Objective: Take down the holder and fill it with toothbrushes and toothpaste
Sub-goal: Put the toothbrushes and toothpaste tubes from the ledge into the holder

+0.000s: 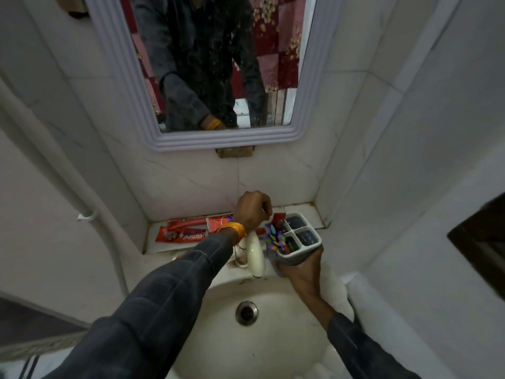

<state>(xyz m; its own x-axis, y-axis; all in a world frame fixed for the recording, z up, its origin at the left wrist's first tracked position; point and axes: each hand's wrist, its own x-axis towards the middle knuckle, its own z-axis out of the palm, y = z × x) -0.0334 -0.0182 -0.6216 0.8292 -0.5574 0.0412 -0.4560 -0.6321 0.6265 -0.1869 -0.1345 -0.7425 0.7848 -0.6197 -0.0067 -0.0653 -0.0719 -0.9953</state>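
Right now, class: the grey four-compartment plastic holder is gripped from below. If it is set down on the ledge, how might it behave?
The grey four-compartment plastic holder looks rigid and probably light. Its toothbrushes crowd one side, so it may tip that way. The right hand grips its narrower base, suggesting a top-heavy shape.

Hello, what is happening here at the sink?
A person stands at a bathroom sink. The right hand holds a grey four-compartment holder from below, above the basin. Colourful toothbrushes already stand in its near-left compartment. The left hand is lowering a small red item into the holder. Red toothpaste boxes lie on the ledge behind the tap.
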